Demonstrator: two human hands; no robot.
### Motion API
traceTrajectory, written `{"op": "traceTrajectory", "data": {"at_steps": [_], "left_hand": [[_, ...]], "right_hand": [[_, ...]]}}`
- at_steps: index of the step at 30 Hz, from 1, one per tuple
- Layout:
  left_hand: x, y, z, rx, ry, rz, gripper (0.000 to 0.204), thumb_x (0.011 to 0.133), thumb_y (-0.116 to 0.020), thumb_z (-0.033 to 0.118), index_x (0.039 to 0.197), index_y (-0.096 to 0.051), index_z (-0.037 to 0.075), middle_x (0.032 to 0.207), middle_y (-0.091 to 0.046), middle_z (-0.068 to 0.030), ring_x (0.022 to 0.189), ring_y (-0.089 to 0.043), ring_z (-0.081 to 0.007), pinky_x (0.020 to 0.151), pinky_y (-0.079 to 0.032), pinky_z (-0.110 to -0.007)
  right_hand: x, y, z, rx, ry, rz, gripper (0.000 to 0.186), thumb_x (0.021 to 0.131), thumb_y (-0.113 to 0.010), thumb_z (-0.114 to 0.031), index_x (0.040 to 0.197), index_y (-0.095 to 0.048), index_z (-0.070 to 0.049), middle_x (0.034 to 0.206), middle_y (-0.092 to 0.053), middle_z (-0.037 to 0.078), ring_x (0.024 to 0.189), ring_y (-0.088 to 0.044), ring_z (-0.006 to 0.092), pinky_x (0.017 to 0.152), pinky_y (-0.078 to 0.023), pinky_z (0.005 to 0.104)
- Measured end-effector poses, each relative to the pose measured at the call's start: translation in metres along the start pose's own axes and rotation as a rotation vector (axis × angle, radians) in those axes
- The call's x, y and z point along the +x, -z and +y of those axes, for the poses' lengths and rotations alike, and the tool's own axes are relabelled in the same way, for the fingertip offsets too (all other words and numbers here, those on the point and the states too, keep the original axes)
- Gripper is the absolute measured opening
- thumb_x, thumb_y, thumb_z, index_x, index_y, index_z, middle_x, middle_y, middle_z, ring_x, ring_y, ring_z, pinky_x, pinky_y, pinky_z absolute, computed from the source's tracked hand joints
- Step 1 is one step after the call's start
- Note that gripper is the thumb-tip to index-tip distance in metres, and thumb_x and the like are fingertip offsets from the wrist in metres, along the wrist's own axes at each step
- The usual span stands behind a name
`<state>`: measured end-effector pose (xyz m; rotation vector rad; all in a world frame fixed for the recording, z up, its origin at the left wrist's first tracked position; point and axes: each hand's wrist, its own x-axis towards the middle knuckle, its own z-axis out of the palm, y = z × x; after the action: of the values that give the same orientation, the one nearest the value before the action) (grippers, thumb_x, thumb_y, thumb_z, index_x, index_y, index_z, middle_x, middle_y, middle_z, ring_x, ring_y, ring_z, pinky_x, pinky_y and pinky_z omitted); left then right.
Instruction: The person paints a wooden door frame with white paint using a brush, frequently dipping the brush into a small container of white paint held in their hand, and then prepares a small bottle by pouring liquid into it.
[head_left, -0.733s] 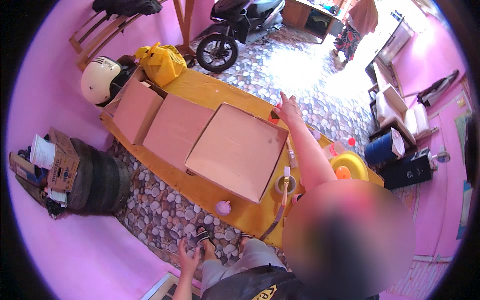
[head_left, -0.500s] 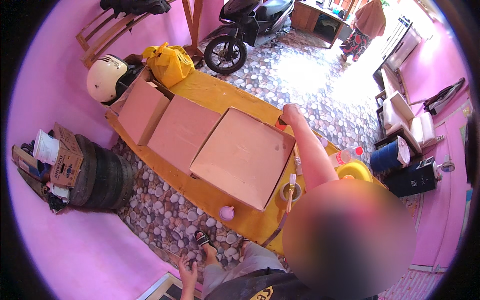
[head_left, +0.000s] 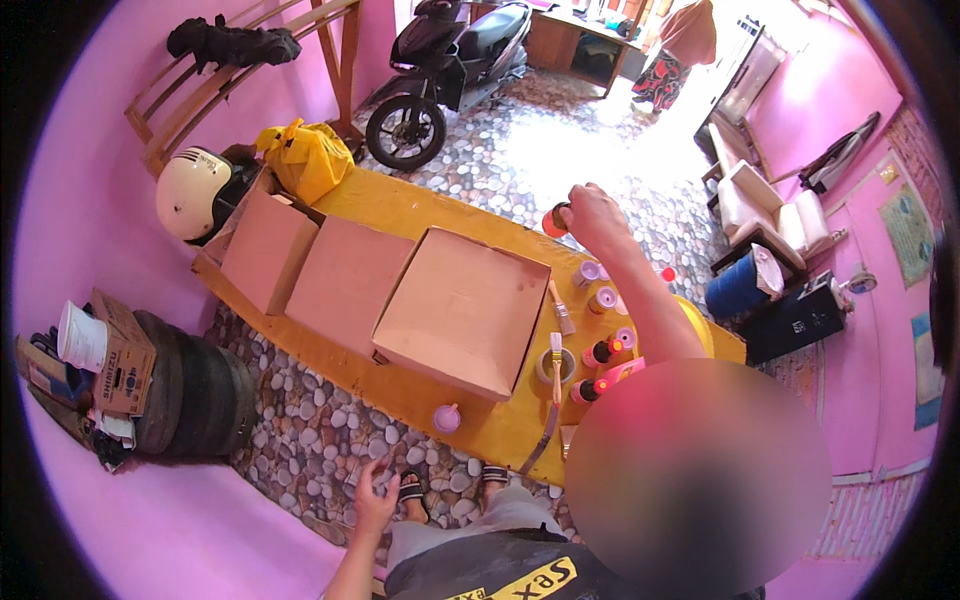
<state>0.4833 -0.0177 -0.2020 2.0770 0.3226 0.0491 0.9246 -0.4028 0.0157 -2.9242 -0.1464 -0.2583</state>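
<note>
The right hand (head_left: 597,218) grips a small orange bottle (head_left: 552,223) with a dark top, near the far edge of the yellow table (head_left: 400,205). The left hand (head_left: 374,497) hangs at the near side, fingers loosely spread. A paintbrush (head_left: 562,307) lies between the shallow cardboard box (head_left: 465,310) and several small jars (head_left: 602,300).
</note>
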Motion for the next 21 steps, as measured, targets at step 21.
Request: {"op": "traceTrajectory", "data": {"at_steps": [21], "left_hand": [[0.06, 0.018, 0.235, -0.265, -0.725, -0.551, 0.086, 0.08, -0.089, 0.042, 0.144, -0.047, 0.003, 0.126, -0.066, -0.0197, 0.117, -0.067, -0.035, 0.1, -0.053, -0.045]], "right_hand": [[-0.298, 0.163, -0.191, 0.315, 0.164, -0.388, 0.03, 0.092, -0.074, -0.028, 0.092, -0.069, 0.002, 0.081, -0.069, 0.02, 0.079, -0.07, 0.0378, 0.073, -0.055, 0.0462]]}}
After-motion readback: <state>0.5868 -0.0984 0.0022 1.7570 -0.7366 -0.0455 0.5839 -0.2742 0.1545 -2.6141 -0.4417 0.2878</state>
